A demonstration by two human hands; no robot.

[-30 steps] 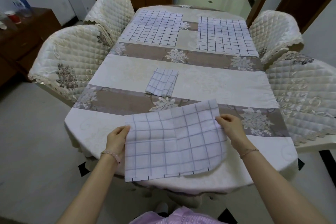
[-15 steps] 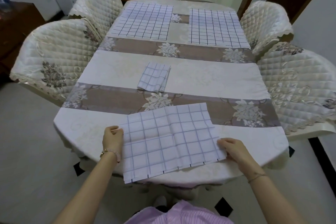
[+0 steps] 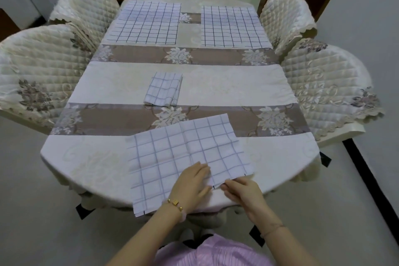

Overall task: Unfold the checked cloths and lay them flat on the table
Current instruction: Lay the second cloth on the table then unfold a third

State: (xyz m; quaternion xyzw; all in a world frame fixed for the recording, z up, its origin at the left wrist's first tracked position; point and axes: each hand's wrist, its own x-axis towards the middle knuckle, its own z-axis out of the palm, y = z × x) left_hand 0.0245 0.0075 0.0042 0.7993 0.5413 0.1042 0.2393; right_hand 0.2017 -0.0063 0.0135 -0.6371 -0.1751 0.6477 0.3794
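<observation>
Gold bead bracelet (image 3: pixel 175 203) left wrist, thin bracelet (image 3: pixel 273 228) right wrist, pink striped garment (image 3: pixel 213 252)

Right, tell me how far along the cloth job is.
Done: the far left cloth and far right cloth lie flat at the far end. In hand: the near cloth, partly opened, left hand pressing it, right hand pinching its near edge. Left: the folded cloth mid-table.

Thin matt woven checked cloth (image 3: pixel 185 157) lies creased on a faintly sheened, floral-patterned fabric tablecloth (image 3: pixel 226 84); chair covers (image 3: pixel 323 84) are quilted satin.
</observation>
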